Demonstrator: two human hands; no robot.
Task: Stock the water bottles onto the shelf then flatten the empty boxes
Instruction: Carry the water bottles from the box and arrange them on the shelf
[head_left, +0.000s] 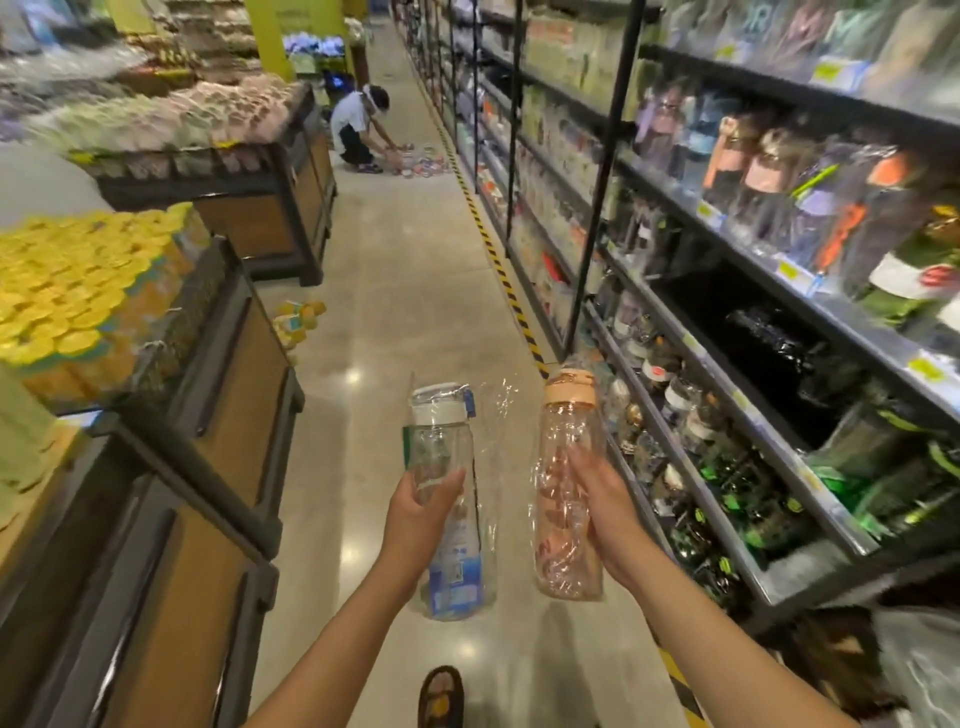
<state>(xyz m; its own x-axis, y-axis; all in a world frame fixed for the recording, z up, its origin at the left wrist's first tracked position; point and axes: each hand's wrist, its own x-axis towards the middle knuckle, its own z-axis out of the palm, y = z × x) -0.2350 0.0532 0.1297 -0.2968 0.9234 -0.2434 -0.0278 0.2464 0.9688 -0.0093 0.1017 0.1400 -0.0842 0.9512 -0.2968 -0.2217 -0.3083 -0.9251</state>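
Observation:
My left hand (415, 519) grips a clear water bottle with a white lid (447, 467), wrapped in clear plastic with a blue label near its base. My right hand (608, 514) grips a pale orange water bottle with an orange lid (563, 467), also in a clear wrap. Both bottles are held upright over the aisle floor, side by side and apart. The shelf (753, 395) runs along the right, with rows of bottles on its levels and a dark gap (727, 332) on one level.
Wooden display bins (218, 415) with yellow-lidded goods line the left side. A person (358, 130) crouches far down the aisle among small items on the floor. Yellow-black floor tape (498, 260) runs along the shelf base. My sandalled foot (440, 696) shows below.

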